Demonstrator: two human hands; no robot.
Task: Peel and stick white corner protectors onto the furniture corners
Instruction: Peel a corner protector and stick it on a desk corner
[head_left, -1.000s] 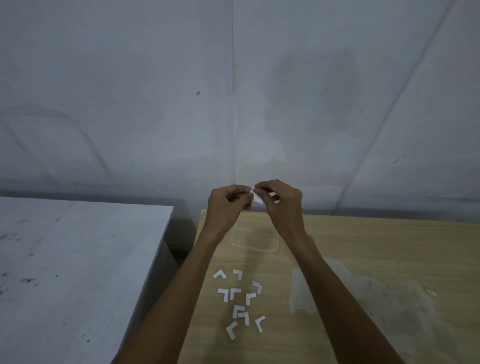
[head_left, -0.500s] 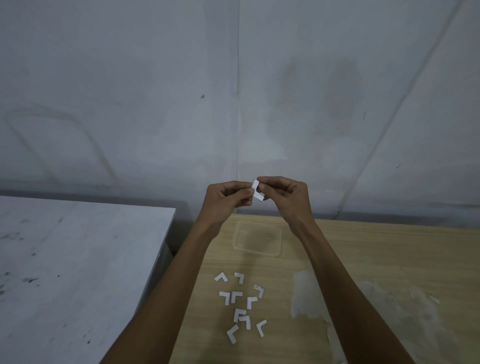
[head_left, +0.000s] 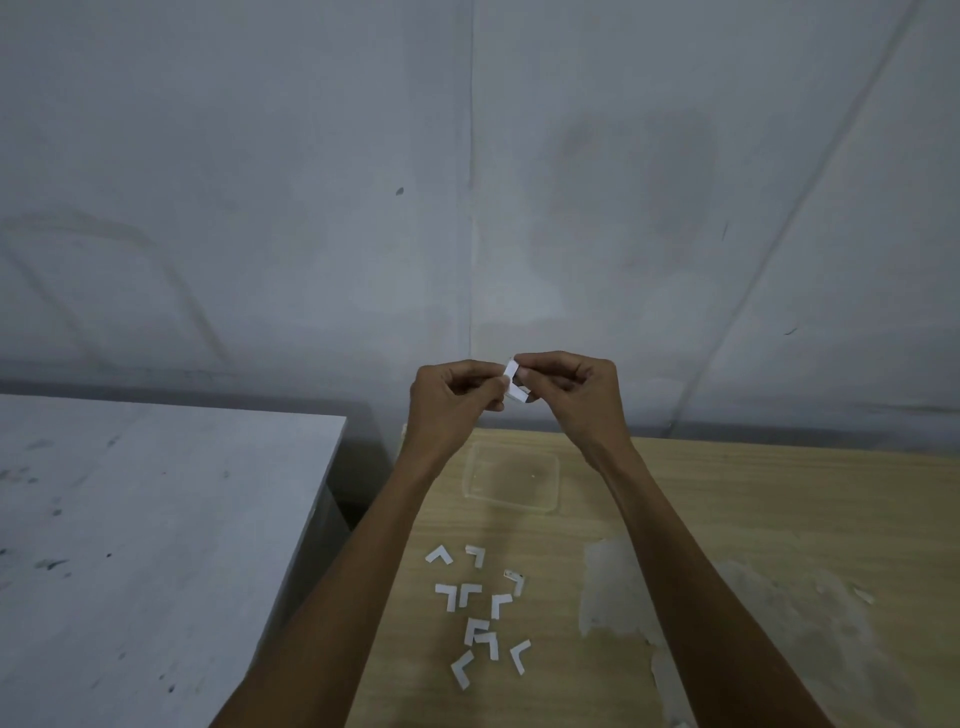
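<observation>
We are holding one white corner protector (head_left: 516, 393) in the air between both hands, above the far edge of the wooden table (head_left: 753, 519). Our left hand (head_left: 452, 400) is pinching one end with thumb and curled fingertips, and our right hand (head_left: 571, 395) is pinching the other, its fingers curled in tight. Whether the backing is lifting yet is too small to tell. We are judging this to be the peeling step, so we are aiming to work a nail under one corner of the liner, gripping only the edges and sparing the adhesive face from fingerprints. The spare protectors (head_left: 478, 613) are lying scattered on the table near us, just this side of a clear shallow tray (head_left: 511, 480).
</observation>
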